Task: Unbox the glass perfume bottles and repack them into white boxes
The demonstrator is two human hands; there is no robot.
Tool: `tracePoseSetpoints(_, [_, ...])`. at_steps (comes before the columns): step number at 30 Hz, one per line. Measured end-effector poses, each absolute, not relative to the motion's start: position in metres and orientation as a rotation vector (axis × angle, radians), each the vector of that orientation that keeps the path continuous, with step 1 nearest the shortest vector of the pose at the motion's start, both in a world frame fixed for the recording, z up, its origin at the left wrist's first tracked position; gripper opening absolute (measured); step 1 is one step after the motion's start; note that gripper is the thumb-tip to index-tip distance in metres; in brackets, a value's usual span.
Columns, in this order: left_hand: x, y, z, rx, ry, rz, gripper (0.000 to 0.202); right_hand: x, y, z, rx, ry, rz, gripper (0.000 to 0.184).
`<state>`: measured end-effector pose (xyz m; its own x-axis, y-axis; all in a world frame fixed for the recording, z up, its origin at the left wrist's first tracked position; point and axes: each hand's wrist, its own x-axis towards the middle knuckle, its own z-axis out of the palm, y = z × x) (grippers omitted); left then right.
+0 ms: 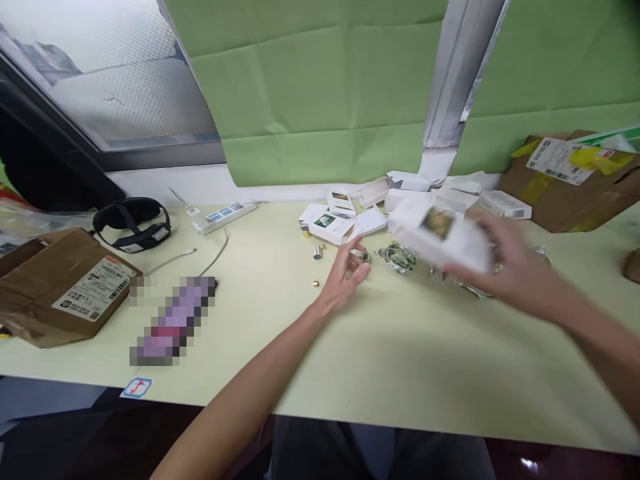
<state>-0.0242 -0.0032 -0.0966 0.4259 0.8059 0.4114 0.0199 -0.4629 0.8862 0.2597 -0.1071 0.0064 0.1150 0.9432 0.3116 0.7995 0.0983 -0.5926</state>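
Observation:
My right hand (510, 260) grips a white box (435, 230) with a picture on its face; it is lifted above the table and blurred by motion. My left hand (345, 273) is over the table with its fingers apart and thumb out, holding nothing that shows. Just behind its fingers lies a small coil (363, 256), partly covered by the hand. Between the two hands is a coiled, clear wire bundle (397, 257). A silver cylinder (317, 253) and a small gold cap (315, 284) sit left of my left hand. More coils lie beneath the right hand, partly hidden.
White boxes (327, 223) are heaped along the back. A cardboard box (575, 180) stands at the back right, another cardboard box (75, 287) at the left. A headset (133, 223), a power strip (227, 218) and a pixelated purple object (175, 323) occupy the left side.

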Motion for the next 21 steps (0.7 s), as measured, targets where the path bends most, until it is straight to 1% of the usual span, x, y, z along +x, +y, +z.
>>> tracePoseSetpoints(2, [-0.022, -0.008, -0.099, 1.754, 0.632, 1.044, 0.071, 0.209, -0.089, -0.023, -1.658, -1.876, 0.48, 0.091])
tracePoseSetpoints(4, [-0.02, -0.01, -0.101, 1.736, 0.601, 0.965, 0.07, 0.178, -0.077, -0.045, -1.572, -1.877, 0.598, 0.089])
tracePoseSetpoints(8, [-0.019, -0.01, -0.102, 1.692, 0.578, 0.938, 0.07, 0.161, -0.072, -0.068, -1.454, -1.751, 0.747, 0.093])
tracePoseSetpoints(12, [-0.021, -0.006, -0.1, 1.566, 0.579, 0.931, 0.064, 0.159, -0.079, -0.079, -1.419, -1.714, 0.867, 0.097])
tracePoseSetpoints(17, [-0.022, -0.001, -0.098, 1.32, 0.628, 0.977, 0.059, 0.161, -0.084, -0.081, -1.4, -1.704, 1.027, 0.101])
tracePoseSetpoints(21, [-0.02, 0.003, -0.097, 1.125, 0.581, 0.985, 0.052, 0.17, -0.08, -0.08, -1.205, -1.624, 1.28, 0.095])
